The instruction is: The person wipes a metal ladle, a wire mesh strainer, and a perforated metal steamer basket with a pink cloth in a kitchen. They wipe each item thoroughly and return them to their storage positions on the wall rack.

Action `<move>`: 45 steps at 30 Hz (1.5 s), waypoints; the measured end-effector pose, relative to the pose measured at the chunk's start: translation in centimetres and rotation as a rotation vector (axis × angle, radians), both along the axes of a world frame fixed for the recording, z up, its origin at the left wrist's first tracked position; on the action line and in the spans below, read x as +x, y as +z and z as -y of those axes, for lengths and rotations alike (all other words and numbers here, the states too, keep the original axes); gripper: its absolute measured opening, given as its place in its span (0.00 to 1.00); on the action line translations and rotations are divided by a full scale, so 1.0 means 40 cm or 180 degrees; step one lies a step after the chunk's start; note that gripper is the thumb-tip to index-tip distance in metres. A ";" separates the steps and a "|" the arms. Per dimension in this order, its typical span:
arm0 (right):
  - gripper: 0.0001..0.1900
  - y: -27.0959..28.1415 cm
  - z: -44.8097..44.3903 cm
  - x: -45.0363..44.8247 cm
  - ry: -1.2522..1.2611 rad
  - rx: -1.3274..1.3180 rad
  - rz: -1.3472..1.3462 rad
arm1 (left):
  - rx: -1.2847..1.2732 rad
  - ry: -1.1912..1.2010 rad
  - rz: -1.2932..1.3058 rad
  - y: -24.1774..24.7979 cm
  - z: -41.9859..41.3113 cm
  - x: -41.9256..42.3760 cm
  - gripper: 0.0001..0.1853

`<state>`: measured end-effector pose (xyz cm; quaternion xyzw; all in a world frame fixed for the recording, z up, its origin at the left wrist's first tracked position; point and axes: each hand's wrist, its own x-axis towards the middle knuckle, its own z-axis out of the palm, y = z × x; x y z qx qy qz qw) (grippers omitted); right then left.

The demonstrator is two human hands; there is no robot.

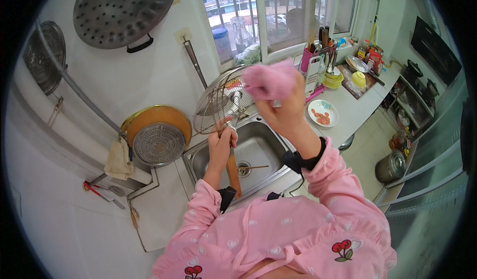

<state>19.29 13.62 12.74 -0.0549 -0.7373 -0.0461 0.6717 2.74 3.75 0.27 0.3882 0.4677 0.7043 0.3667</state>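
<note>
My left hand [219, 148] grips a wire strainer [208, 109] near where its wooden handle [233, 173] begins. The handle slants down over the stainless steel sink [261, 141], and the round wire basket is raised beyond the sink's back edge. A pink cloth [268, 81] is bunched in my right hand [285, 115], held up at the right of the basket and blurred. Whether the cloth touches the wires I cannot tell. In the sink, a thin wooden stick [257, 167] lies by the drain [244, 170].
Right of the sink, a white plate [323, 113] holds pinkish slices. Behind it stand a box grater [313, 76], yellow bowls [332, 81] and a pink utensil holder [307, 60]. A perforated steamer plate [159, 144] leans at the left wall. A cutting board [352, 87] lies farther right.
</note>
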 end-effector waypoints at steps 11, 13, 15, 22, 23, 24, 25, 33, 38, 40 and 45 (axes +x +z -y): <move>0.17 0.067 -0.034 -0.022 0.0247 0.0490 0.0404 | 0.0178 0.0019 -0.0174 -0.017 0.003 0.008 0.15; 0.17 0.057 -0.043 -0.018 0.0418 0.0189 0.0406 | 0.0167 0.0014 -0.0114 -0.016 0.006 0.006 0.16; 0.16 0.041 -0.046 -0.018 0.0600 -0.0066 0.0289 | 0.0123 0.0030 -0.0144 -0.013 0.009 0.010 0.16; 0.13 -0.010 -0.042 -0.037 0.1835 -0.1832 -0.0347 | 0.0339 0.0006 0.0170 0.020 0.011 0.033 0.15; 0.13 -0.023 -0.036 -0.045 0.1960 -0.2026 -0.0446 | 0.0376 -0.0016 0.0134 0.024 0.009 0.036 0.15; 0.13 -0.036 -0.032 -0.055 0.2116 -0.2213 -0.0547 | 0.0415 -0.0034 0.0096 0.029 0.007 0.037 0.15; 0.13 -0.050 -0.030 -0.065 0.2277 -0.2392 -0.0650 | 0.0465 -0.0066 0.0049 0.034 0.005 0.037 0.15; 0.11 -0.177 0.009 -0.118 0.2594 -0.3766 -0.1108 | 0.0561 0.0000 -0.0112 0.020 -0.009 0.034 0.14; 0.11 -0.233 0.033 -0.140 0.3008 -0.4636 -0.0891 | 0.0663 0.0407 -0.0845 0.017 -0.024 0.025 0.20; 0.12 -0.250 0.030 -0.140 0.3013 -0.4721 -0.0536 | 0.0818 0.0422 -0.1426 0.020 -0.024 0.026 0.25; 0.13 -0.273 0.025 -0.143 0.2438 -0.4228 0.0500 | 0.0702 0.0358 -0.1813 0.012 -0.020 0.023 0.33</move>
